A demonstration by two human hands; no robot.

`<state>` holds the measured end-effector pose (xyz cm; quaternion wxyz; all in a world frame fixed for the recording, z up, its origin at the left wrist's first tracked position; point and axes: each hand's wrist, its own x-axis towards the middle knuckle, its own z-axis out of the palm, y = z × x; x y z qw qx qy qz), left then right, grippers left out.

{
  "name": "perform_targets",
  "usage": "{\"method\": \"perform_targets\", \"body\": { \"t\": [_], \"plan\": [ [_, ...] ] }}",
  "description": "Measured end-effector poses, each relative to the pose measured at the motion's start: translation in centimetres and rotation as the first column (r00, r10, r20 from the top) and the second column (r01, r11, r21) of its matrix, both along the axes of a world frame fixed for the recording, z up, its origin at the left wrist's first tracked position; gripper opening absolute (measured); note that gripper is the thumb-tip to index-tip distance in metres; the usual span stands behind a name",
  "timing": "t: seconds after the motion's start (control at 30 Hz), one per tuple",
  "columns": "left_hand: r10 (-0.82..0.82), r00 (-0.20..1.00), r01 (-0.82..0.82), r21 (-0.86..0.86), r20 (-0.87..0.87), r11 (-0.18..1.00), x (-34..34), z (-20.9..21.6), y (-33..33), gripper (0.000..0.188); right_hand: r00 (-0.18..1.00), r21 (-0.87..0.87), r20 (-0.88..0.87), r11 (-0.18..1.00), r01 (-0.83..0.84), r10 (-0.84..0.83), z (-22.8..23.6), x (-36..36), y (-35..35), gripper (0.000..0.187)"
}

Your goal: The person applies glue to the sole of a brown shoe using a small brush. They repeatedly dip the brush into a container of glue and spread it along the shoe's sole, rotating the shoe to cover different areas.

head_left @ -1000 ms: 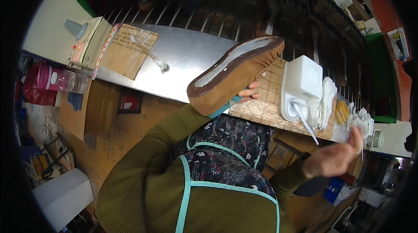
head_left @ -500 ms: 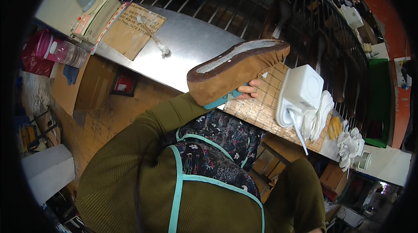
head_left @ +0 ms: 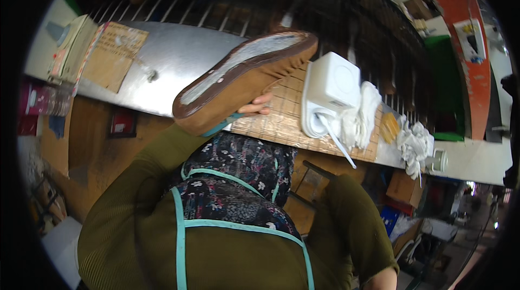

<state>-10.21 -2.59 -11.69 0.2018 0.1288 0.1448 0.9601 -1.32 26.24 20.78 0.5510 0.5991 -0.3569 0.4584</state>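
Observation:
My left hand [head_left: 258, 105] is closed around a brown suede shoe upper [head_left: 216, 103] on a teal shoe last [head_left: 223, 125]. The shoe is tilted with its underside up, showing a whitish sole area framed by a dark brown, shiny border. Only some fingers of that hand show; the shoe covers the rest. At the lower right edge a bit of bare skin at my right wrist [head_left: 382, 280] shows, with its fingers out of the picture. Right of the shoe, a white plastic container [head_left: 333, 81] with a white-handled brush [head_left: 337, 141] stands on the bench.
White gloves [head_left: 368, 108] lie beside the container, near a yellow block [head_left: 389, 127] and a crumpled white cloth [head_left: 416, 146]. A cotton-tipped stick [head_left: 150, 75] lies on the metal bench [head_left: 176, 51] by a cardboard piece [head_left: 116, 57]. Behind runs a barred rack [head_left: 216, 16].
The view has swung, so the bench and its things sit further left. The shoe has tipped to show more of its underside. More of my right wrist has come in at the lower edge.

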Motion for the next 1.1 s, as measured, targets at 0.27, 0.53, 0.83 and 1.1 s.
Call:
{"method": "perform_targets", "body": {
  "t": [0.27,0.53,0.83,1.1],
  "plan": [
    [-0.155,0.987,0.153,-0.057,-0.031,0.987,-0.5,-1.6,-0.4,0.037,0.691,-0.205,0.699,0.977,-0.052,0.183,-6.7,-12.2,6.1,0.040],
    [0.095,0.995,-0.092,-0.169,0.010,0.981,1.9,1.0,-0.2,0.046,-0.110,0.766,0.642,0.627,0.143,-0.759,-19.2,-27.7,8.9,0.025],
    [0.046,0.998,-0.047,-0.052,-0.032,0.998,1.8,3.6,0.2,0.035,-0.304,0.675,0.665,0.723,-0.145,-0.682,-24.1,-32.8,12.0,0.021],
    [0.171,0.979,-0.152,-0.162,0.108,0.975,3.0,4.4,0.5,0.027,-0.165,0.594,0.797,0.803,0.043,-0.581,-24.3,-30.4,10.5,0.024]
  ]
}}
